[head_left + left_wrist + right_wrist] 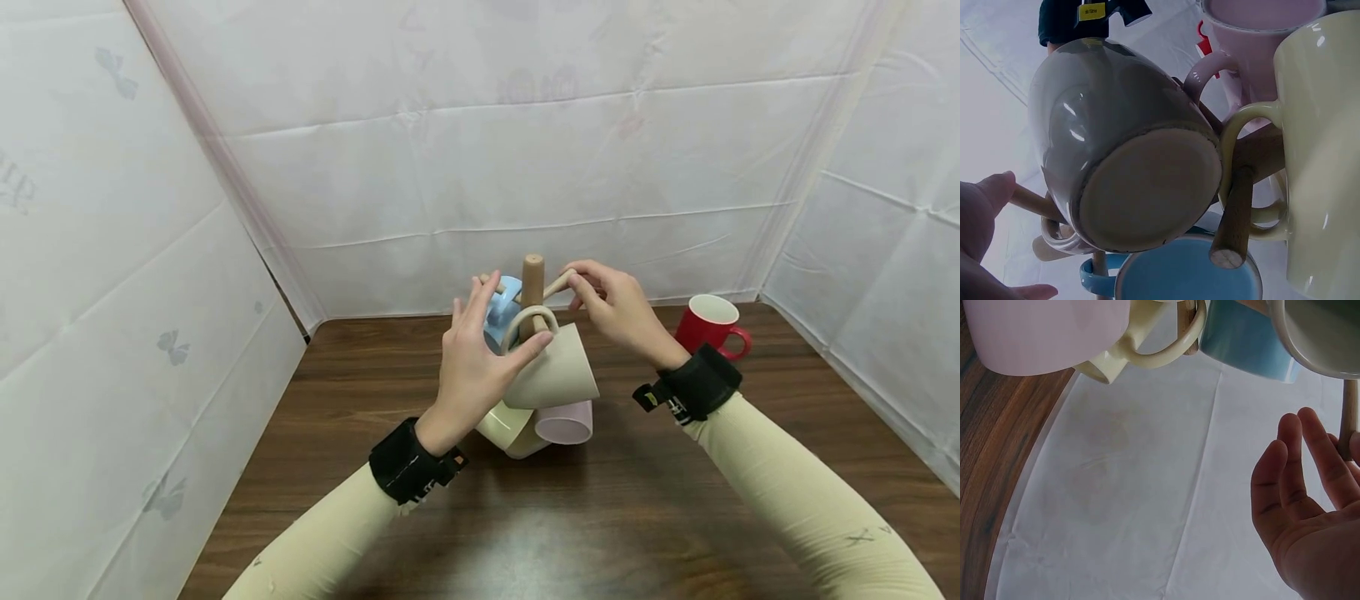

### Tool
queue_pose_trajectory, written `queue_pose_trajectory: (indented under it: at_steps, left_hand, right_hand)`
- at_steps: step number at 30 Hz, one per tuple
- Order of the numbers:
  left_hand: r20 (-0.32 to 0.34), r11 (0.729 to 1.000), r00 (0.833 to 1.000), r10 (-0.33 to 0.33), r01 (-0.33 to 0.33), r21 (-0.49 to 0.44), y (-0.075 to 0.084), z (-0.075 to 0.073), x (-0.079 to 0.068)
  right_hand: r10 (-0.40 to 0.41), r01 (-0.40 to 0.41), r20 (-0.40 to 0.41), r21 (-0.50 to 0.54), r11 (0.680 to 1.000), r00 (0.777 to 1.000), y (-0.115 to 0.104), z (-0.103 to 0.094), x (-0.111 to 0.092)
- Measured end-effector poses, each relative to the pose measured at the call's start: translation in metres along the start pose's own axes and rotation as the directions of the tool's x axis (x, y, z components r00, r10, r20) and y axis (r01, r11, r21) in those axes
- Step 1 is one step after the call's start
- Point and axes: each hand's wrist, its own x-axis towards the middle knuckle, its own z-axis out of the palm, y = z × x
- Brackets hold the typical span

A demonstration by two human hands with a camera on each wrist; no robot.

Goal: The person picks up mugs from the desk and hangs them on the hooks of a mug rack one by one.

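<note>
A wooden mug tree (532, 279) stands mid-table, hung with several mugs. Closest to the head camera is a greyish-white mug (558, 371), tilted, its handle looped around a peg. A blue mug (506, 304) hangs behind it, with a pale yellow mug (1322, 156) and a pink mug (564, 423) lower down. My left hand (476, 358) is spread beside the greyish-white mug, thumb against the peg at its handle and fingertips by the blue mug's peg. My right hand (618, 304) pinches the tip of a bare wooden peg (558, 284) on the right.
A red mug (699, 329) stands upright on the dark wooden table (360, 375), behind my right wrist. White sheeting (450, 167) walls the table at the back and sides.
</note>
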Motion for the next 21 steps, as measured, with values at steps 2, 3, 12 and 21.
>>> queue_pose_trajectory:
  at_steps: [2,3,12,21]
  left_hand:
    - [0.008,1.0,1.0,0.001,0.0,-0.014,-0.001,0.001,0.001]
    - [0.014,1.0,1.0,0.0,0.0,-0.022,-0.002,0.001,0.001]
    - [0.103,0.995,0.995,0.017,-0.007,-0.098,-0.015,-0.005,0.009]
    - [0.237,0.986,0.967,0.092,-0.055,-0.159,-0.034,-0.017,0.02]
  right_hand:
    - [0.002,-0.002,-0.008,-0.005,1.0,1.0,0.001,0.0,-0.001]
    - [0.006,-0.006,-0.013,-0.009,1.0,1.0,0.001,-0.001,-0.002]
    - [0.045,-0.046,-0.043,-0.013,0.999,0.998,0.0,-0.003,-0.008]
    - [0.045,-0.045,-0.083,-0.001,0.999,0.996,-0.007,-0.004,-0.016]
